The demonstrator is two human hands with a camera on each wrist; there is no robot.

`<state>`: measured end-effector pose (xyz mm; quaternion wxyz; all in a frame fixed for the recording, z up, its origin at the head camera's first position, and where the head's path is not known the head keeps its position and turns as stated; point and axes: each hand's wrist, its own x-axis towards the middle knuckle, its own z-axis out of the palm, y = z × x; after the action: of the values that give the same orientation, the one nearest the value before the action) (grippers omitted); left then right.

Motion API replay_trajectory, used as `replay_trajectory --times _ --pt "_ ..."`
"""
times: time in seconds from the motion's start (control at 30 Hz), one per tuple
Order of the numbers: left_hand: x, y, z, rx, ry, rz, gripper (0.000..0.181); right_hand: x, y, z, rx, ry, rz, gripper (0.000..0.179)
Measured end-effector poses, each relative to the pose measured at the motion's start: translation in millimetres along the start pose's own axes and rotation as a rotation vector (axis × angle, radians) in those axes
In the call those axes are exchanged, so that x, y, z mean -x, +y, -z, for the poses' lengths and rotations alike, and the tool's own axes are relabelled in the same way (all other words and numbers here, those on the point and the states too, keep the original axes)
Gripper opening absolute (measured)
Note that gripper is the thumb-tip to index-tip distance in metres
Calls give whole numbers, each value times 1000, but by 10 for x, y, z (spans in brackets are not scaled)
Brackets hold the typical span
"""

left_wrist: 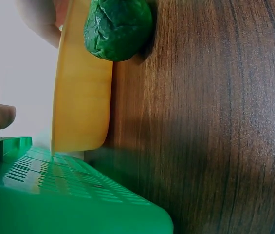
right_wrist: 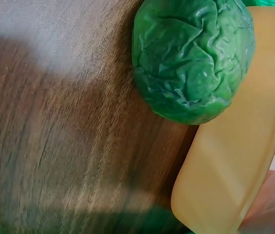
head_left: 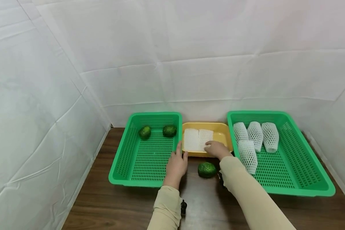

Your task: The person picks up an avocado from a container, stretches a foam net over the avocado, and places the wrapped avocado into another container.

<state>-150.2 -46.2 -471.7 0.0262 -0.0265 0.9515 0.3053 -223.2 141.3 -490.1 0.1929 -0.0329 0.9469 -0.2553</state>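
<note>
A dark green avocado (head_left: 207,170) lies on the table just in front of the yellow tray (head_left: 223,137); its wrinkled skin shows large in the right wrist view. Two flat white foam net sleeves lie side by side in that tray, a left one (head_left: 191,139) and a right one (head_left: 204,139). My right hand (head_left: 218,149) reaches over the tray's front rim, fingertips bent at the right sleeve's lower edge; whether they pinch it is hidden. My left hand (head_left: 176,164) is by the right rim of the left green basket (head_left: 153,159), fingers extended, holding nothing.
Two more avocados, one (head_left: 145,132) at the left and one (head_left: 169,131) at the right, sit at the back of the left basket. Several net-sleeved pieces (head_left: 248,156) lie in the right green basket (head_left: 310,166). White sheeting (head_left: 195,83) hangs behind the brown wooden table (head_left: 95,198).
</note>
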Motion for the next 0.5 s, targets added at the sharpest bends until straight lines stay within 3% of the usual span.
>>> replay_trajectory --times 0.2,0.5 --pt "2 10 -17 6 -10 -7 58 3 32 47 -39 98 -7 43" --pt "-29 -26 4 -10 -54 12 66 96 -129 302 -160 293 18 35"
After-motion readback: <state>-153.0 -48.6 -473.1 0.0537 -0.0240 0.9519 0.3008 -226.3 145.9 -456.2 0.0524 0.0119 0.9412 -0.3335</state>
